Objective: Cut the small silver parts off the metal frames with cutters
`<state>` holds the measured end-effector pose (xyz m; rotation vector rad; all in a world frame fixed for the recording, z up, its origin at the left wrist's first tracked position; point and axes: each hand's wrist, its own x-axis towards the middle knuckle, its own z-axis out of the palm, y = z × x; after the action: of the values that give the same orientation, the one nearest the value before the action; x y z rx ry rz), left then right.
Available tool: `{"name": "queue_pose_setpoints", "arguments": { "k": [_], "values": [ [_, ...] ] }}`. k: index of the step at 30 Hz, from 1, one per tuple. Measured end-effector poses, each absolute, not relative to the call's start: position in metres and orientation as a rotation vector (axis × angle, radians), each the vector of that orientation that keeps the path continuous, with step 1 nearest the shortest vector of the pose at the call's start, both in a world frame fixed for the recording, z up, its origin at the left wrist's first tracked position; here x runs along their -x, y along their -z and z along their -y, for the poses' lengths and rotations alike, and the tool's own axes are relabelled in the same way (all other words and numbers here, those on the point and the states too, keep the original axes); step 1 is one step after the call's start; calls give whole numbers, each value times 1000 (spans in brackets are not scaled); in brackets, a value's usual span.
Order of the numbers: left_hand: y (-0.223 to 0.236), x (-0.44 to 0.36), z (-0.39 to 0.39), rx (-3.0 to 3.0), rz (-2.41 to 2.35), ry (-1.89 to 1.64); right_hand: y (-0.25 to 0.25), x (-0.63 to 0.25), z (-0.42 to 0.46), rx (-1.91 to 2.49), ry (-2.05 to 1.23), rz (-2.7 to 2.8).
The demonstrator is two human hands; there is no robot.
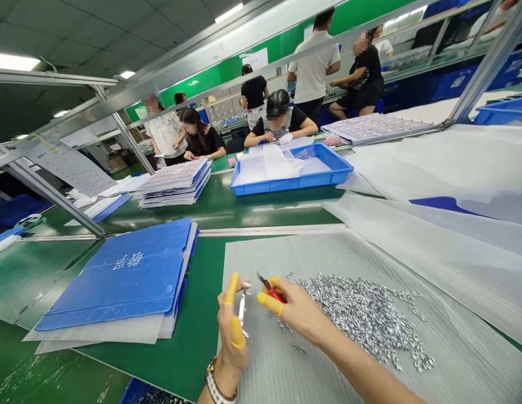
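My left hand, wearing yellow finger cots, holds a narrow shiny metal strip upright between thumb and fingers. Small fittings show at the strip's two ends. Just to the right, my right hand, also in yellow finger cots, is closed around a red-handled tool with a dark pointed tip. That tip is close to the strip's upper end, with a small gap between them. Beside my right hand, a wide pile of small shiny metal pieces is spread over a pale foam sheet.
A stack of blue boards with white sheets lies left of my hands. Beyond the table's pale divider are a blue tray and a layered stack of filled sheets. White sheets cover the right side. Several people work opposite.
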<state>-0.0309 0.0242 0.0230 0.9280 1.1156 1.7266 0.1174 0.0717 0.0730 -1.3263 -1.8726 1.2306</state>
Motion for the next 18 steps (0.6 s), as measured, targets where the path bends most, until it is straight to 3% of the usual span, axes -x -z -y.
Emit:
{"name": "queue_pose_setpoints", "arguments": {
  "k": [3,7,9,12,15,18],
  "values": [
    [-12,28,-19,-1481,-1233,-1644,-63,-108,-73,1166,-1672,1318],
    [-6,30,-17,-2147,-1392,-1411,-55,-105,-74,1088,-1772,1130],
    [-9,33,-18,-2197,-1465,-1381,-54,-108,-72,1093,-1622,1252],
    [-17,38,-24,-1505,-1474,-1534,-51,-111,-63,1106,-1166,1632],
    [-25,41,-35,-695,-1133,-1366,-40,-105,-48,890,-657,2086],
    [-29,42,-42,-381,-812,-1237,-25,-96,-36,674,-346,2397]
  ]
}}
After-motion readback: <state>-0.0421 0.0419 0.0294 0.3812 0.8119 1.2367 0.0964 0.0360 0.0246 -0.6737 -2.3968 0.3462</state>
